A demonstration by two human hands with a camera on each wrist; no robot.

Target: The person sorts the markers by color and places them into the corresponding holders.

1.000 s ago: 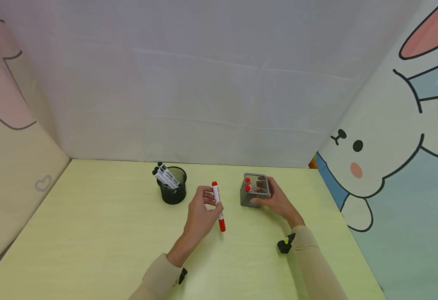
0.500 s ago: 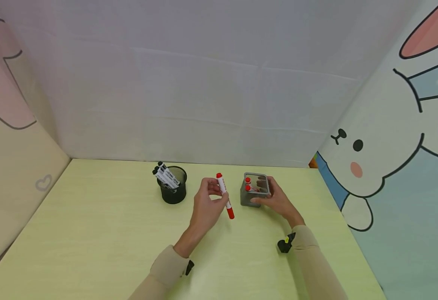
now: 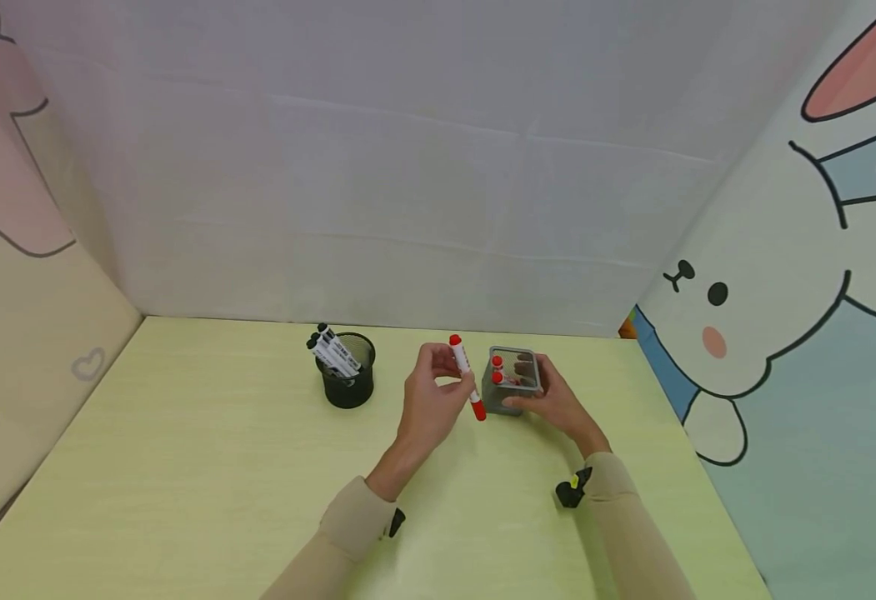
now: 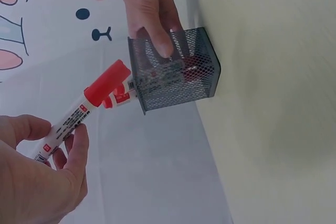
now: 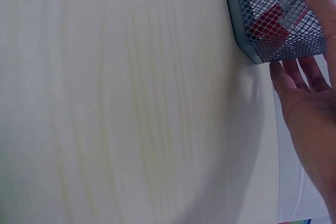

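Between thumb and fingers my left hand (image 3: 433,404) pinches a white marker (image 4: 68,124) with a red cap, tilted and held in the air just left of a grey square mesh pen holder (image 3: 511,400). My right hand (image 3: 558,404) grips that holder from its right side, thumb across the near face and fingers around behind. Inside the holder lean red-capped markers (image 3: 497,369), two tops showing above the rim. Through the mesh in the right wrist view a red marker end (image 5: 270,24) shows near the holder's base. The holder stands on the table.
A round black mesh pen holder (image 3: 347,392) with several black-capped white markers (image 3: 335,353) leaning in it stands to the left on the pale yellow-green table (image 3: 205,467). A white cloth (image 3: 407,167) hangs behind, and a printed rabbit panel (image 3: 753,333) stands at the right.
My left hand has moved right and a little away from me, bringing the red marker close to the square holder. My right hand and both holders stay put.
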